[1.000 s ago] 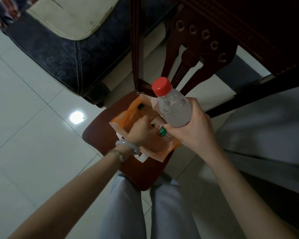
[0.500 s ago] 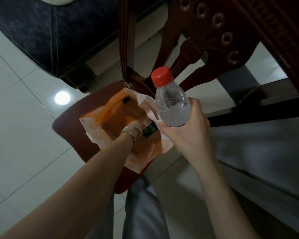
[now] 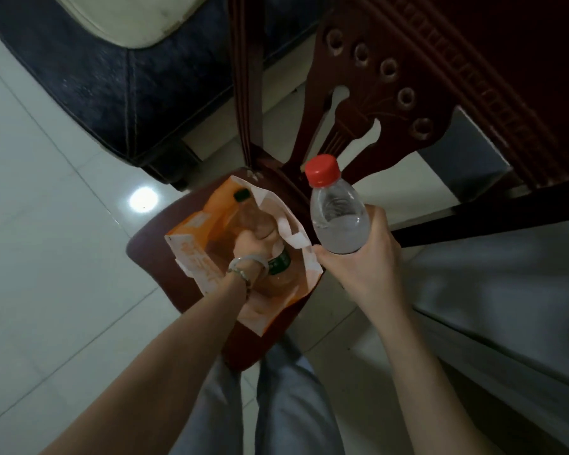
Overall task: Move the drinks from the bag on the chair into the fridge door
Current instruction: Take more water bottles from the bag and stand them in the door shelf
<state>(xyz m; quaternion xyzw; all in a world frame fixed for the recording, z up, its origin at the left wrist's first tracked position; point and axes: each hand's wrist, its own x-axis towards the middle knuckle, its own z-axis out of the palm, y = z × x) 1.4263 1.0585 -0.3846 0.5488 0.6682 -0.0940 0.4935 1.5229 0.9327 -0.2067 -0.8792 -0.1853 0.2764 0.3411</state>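
Observation:
An orange and white paper bag (image 3: pixel 194 254) stands open on the seat of a dark red wooden chair (image 3: pixel 151 244). My right hand (image 3: pixel 358 264) holds a clear bottle with a red cap (image 3: pixel 337 213) upright, just right of the bag's mouth. My left hand (image 3: pixel 253 239), with a bracelet on the wrist, is down inside the bag, fingers closed around a bottle with a green label (image 3: pixel 278 262). A second dark-capped bottle (image 3: pixel 242 196) stands at the bag's far end. The fridge door is not in view.
The chair's carved backrest (image 3: pixel 358 93) rises behind the bag. A dark blue sofa with a cream cushion (image 3: pixel 112 77) stands at the upper left. A grey surface (image 3: pixel 490 274) runs along the right. White tiled floor (image 3: pixel 46 257) lies to the left.
My left hand has gone deeper into the bag and closed on the green-labelled bottle. The red-capped bottle stays held in my right hand beside the bag.

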